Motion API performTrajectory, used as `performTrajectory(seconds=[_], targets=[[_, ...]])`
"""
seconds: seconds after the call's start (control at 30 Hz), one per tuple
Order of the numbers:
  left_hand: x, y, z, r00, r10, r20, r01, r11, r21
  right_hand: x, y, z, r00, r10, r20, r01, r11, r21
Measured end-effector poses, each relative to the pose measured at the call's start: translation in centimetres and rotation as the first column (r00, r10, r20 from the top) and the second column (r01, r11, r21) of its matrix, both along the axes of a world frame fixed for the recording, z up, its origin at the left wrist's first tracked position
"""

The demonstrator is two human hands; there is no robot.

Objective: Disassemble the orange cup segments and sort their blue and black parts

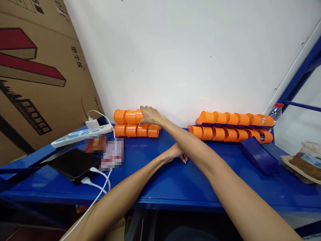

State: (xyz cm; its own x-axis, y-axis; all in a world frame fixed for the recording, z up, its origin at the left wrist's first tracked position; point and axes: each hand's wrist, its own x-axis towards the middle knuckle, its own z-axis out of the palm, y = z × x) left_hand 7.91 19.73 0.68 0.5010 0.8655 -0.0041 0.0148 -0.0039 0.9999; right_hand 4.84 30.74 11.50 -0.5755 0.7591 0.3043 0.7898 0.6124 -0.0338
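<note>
Orange cups (131, 116), far left of counter (200, 187): two tiers, laid sideways, presumably for compactness. Right hand (150, 115): at upper tier's right end; cannot tell whether grip holds. Left hand (176, 152): on counter, partly behind right forearm (194, 142); grip unclear.

Cups (131, 130) R of pwr strip (79, 135)

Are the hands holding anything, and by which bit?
The right hand is at the right end of the upper orange cups, but I can't tell if it grips them. The left hand is partly hidden, so I can't tell there either.
</note>
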Motion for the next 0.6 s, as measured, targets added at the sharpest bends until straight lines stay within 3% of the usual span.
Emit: performTrajectory(seconds=[0.17,0.3,0.47,0.6], targets=[[0.2,-0.1,0.6,0.988,-0.078,-0.132,0.076,0.997,-0.023,0.4,0.0,-1.0,1.000,-0.027,-0.010,0.027,0.999,-0.021],[0.6,0.1,0.6,0.985,-0.103,-0.136,0.101,0.995,-0.021,2.3,-0.5,0.3,1.000,0.001,0.023,-0.001,1.000,0.011],[0.7,0.8,0.7,1.000,-0.004,-0.025,0.002,0.996,-0.094,9.4,-2.7,3.1,0.990,-0.096,0.101,0.095,0.995,0.014],[0.0,1.6,0.9,0.984,0.159,0.076,-0.150,0.983,-0.107,16.1,-6.4,2.7,0.907,-0.265,0.328,0.257,0.964,0.068]])
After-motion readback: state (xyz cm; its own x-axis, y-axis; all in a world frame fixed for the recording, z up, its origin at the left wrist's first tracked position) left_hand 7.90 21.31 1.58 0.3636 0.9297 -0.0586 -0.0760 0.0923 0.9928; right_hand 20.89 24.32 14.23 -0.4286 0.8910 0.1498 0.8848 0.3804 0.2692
